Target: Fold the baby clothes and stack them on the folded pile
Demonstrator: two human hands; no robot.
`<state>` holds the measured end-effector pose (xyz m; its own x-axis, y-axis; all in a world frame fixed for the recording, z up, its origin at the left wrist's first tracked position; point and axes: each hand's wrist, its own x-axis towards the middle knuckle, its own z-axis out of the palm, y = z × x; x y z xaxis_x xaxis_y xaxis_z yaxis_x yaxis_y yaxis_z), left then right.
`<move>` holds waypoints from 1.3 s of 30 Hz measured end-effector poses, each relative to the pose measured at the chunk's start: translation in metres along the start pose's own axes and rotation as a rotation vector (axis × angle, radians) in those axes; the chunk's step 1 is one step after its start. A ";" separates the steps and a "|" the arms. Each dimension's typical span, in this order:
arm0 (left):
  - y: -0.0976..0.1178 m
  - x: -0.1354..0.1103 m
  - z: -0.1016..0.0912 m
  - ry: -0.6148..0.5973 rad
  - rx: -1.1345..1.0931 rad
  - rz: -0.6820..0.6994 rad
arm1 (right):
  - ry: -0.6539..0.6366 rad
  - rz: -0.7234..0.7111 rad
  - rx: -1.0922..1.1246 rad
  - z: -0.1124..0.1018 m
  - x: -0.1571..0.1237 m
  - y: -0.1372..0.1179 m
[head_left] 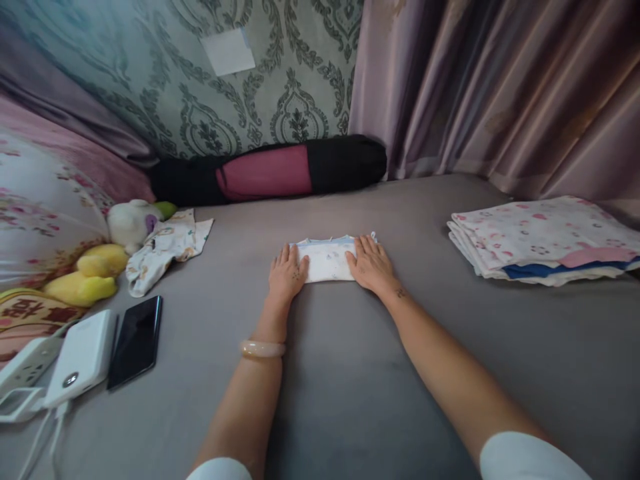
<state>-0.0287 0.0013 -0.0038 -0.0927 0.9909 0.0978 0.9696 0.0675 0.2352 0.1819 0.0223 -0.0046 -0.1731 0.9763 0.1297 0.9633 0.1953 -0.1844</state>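
Note:
A small white folded cloth [330, 261] with faint print and a light blue edge lies flat on the grey bed sheet [340, 373]. On its left end rests my left hand [289, 272], palm down with the fingers stretched out. My right hand [371, 264] lies flat over the right end in the same way, fingers extended. Between the two hands the middle of the cloth shows; its ends are hidden under the palms. Whether it is a garment I cannot tell.
At the right sits a stack of folded printed cloths [550, 233]. To the left lie a crumpled printed baby garment [170, 250], plush toys [133, 223], a black phone [136, 341], a white power bank [83, 357] and a power strip [30, 363]. A long black-and-pink bag [270, 172] lines the wall.

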 end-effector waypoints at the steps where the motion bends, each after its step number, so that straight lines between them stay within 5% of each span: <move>1: -0.001 0.000 0.000 -0.003 -0.008 -0.006 | -0.004 0.020 -0.002 0.000 0.000 0.002; 19: -0.009 0.000 0.004 0.091 -0.057 -0.081 | 0.058 0.292 -0.008 0.002 0.001 0.019; 22: -0.004 0.000 0.000 0.196 -0.031 -0.075 | 0.130 0.252 -0.007 -0.004 -0.002 0.014; 26: 0.010 -0.004 -0.003 0.319 0.030 0.099 | 0.227 0.074 0.000 -0.010 -0.005 -0.001; 31: 0.020 -0.007 0.004 0.205 0.082 0.153 | 0.194 -0.038 0.011 -0.006 -0.008 -0.013; 39: 0.015 -0.005 0.007 0.054 0.092 0.110 | 0.038 0.018 -0.004 0.002 -0.010 -0.009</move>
<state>-0.0120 -0.0018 -0.0080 0.0055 0.9853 0.1708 0.9911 -0.0281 0.1304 0.1742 0.0106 -0.0059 -0.1479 0.9754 0.1637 0.9671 0.1772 -0.1826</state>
